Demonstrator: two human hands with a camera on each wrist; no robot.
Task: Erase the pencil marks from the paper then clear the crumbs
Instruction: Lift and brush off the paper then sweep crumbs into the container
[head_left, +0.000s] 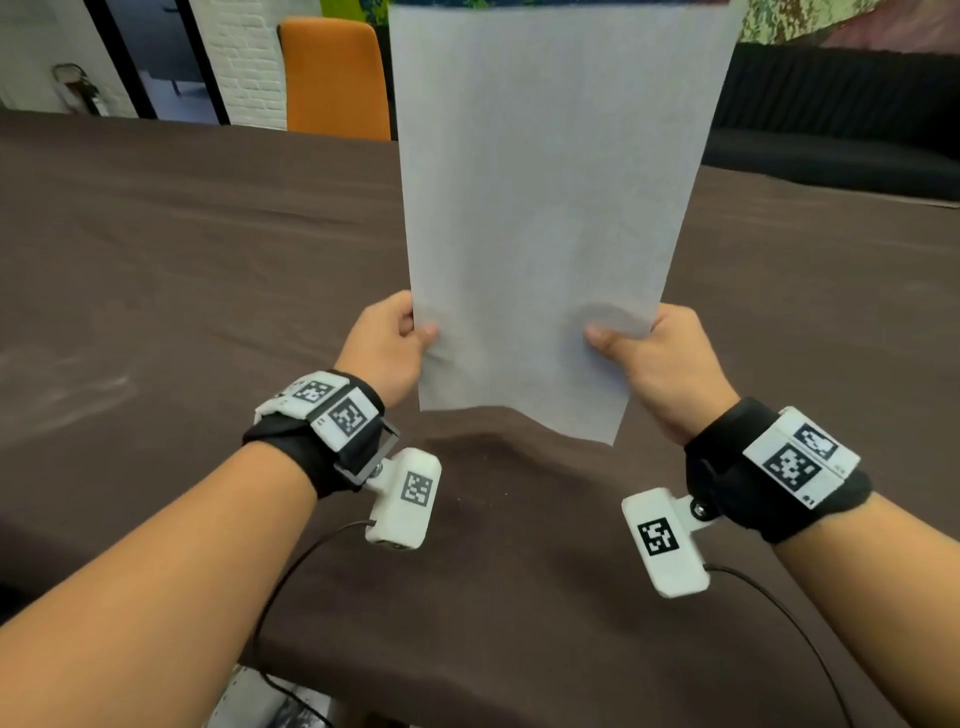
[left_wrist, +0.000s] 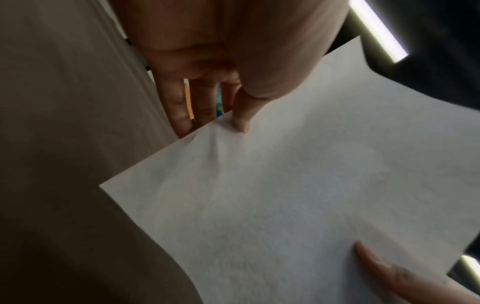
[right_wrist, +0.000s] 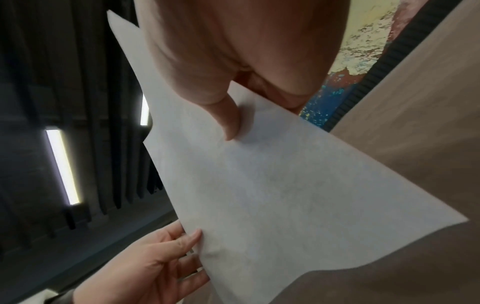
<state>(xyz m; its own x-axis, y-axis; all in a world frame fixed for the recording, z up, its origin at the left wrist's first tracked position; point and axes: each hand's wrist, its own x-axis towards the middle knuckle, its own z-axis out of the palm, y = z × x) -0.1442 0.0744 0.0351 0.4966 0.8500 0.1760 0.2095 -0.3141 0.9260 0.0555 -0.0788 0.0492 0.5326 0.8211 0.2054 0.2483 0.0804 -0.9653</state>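
Pinching the paper (head_left: 545, 208) upright above the table (head_left: 182, 249), left hand (head_left: 387, 348) and right hand (head_left: 660, 364)

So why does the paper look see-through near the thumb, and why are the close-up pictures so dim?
Head view: the room's light shows through the paper, so the right hand behind it appears as a grey shadow. Left wrist view: the left hand is dim and soft, and a ceiling light glares. Right wrist view: edges bend, the paper's far corner smears.
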